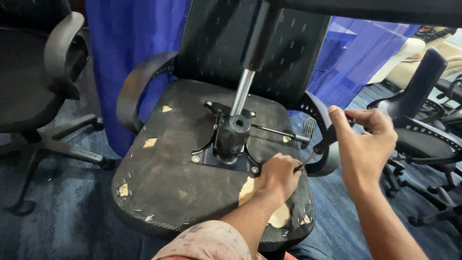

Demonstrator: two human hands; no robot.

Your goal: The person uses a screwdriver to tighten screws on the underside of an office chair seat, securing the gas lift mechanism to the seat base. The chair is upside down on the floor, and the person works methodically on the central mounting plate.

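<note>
- Upturned office chair seat [178,163] filling the middle of the frame, underside up, black covering worn and torn, pale patches showing at the lower right edge.
- Black metal mechanism plate [226,156] bolted at centre of the seat underside, bolt heads at its corners.
- Gas lift cylinder [243,89] rising from the plate toward the upper centre, chrome rod below, black sleeve above.
- Thin lever [281,132] with a ribbed paddle end reaching right from the mechanism.
- Left hand [279,175] at lower centre right, closed in a loose fist, resting on the seat just beside the plate's near right corner, fingertips pinching the metal shaft of the screwdriver [320,147].
- Right hand [365,144] at right of centre, wrapped shut around the screwdriver's black handle, tool slanting down-left toward the left hand.
- Chair backrest of black mesh at upper centre, curved armrests [137,91] on either side.
- Blue cloth [125,43] hanging behind at upper left and upper right.
- Other black chairs [38,72] at far left and far right, on a dark blue floor.
</note>
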